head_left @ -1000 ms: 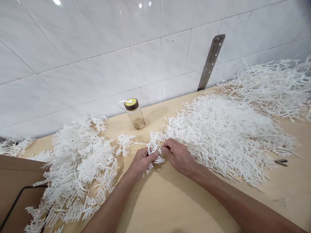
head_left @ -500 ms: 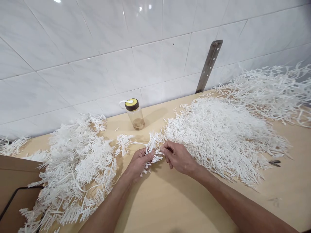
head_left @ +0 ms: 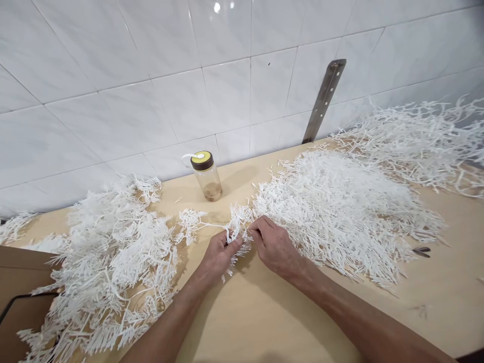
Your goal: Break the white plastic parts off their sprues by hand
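Note:
My left hand (head_left: 218, 253) and my right hand (head_left: 275, 245) meet at the middle of a wooden table (head_left: 264, 312). Both pinch the same white plastic sprig (head_left: 237, 228), a thin stem with feathery branches, and its far end (head_left: 191, 220) reaches left over the tabletop. A big heap of white plastic sprigs (head_left: 340, 206) lies just right of my right hand. Another heap of branched white pieces (head_left: 109, 262) lies to the left of my left hand.
A clear jar with a brown and yellow lid (head_left: 206, 175) stands by the white tiled wall. A metal strip (head_left: 322, 101) leans against the tiles. A third white heap (head_left: 416, 136) lies far right. Small dark snips (head_left: 421, 251) rest at right. A cardboard box (head_left: 18, 287) sits lower left.
Both hands stay pinched on the sprig, with the fingers shifting slightly along it. The view has drifted a little, nothing else has moved.

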Demonstrator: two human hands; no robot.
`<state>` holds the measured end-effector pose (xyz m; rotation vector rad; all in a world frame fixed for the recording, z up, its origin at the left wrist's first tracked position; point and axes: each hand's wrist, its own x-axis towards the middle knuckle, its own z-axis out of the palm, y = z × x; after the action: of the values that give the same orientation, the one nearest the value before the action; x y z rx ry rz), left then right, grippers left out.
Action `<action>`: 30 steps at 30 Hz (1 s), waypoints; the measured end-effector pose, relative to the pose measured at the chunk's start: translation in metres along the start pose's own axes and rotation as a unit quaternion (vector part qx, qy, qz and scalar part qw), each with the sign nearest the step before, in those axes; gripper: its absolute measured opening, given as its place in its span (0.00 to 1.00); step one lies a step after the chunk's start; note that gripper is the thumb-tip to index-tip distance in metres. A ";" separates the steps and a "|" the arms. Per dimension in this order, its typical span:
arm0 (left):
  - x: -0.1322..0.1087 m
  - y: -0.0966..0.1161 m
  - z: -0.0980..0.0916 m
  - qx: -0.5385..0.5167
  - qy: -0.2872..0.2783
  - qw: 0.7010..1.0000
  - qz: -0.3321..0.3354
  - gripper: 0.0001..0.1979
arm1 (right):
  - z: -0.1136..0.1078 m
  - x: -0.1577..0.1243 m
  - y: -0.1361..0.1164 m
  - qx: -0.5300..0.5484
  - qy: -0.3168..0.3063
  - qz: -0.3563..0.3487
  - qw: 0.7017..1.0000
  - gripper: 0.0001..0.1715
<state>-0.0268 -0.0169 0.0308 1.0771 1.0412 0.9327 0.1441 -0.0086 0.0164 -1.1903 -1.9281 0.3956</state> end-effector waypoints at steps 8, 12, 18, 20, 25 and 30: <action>-0.001 -0.003 -0.002 -0.041 0.003 0.999 0.001 0.20 | -0.026 0.013 0.019 -0.048 0.084 0.144 0.985 0.08; 0.001 -0.003 0.000 -0.049 0.012 0.999 -0.002 0.19 | -0.030 0.011 0.019 -0.001 0.103 0.132 0.986 0.06; 0.002 -0.003 0.001 -0.109 0.037 0.993 -0.007 0.18 | -0.027 0.009 0.013 0.081 0.091 0.172 0.978 0.09; 0.003 -0.005 0.000 -0.120 0.052 0.991 -0.004 0.17 | -0.030 0.011 0.013 0.109 0.071 0.190 0.973 0.12; 0.006 -0.009 -0.003 -0.105 0.053 0.993 0.003 0.15 | -0.041 0.015 0.018 0.119 0.075 0.208 0.968 0.15; 0.005 -0.007 -0.004 -0.084 0.053 0.995 -0.003 0.17 | -0.057 0.020 0.031 -0.011 0.177 0.159 0.971 0.07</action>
<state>-0.0288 -0.0127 0.0225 0.8920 1.0314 1.0622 0.2026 0.0161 0.0420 -1.4807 -1.4437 0.3022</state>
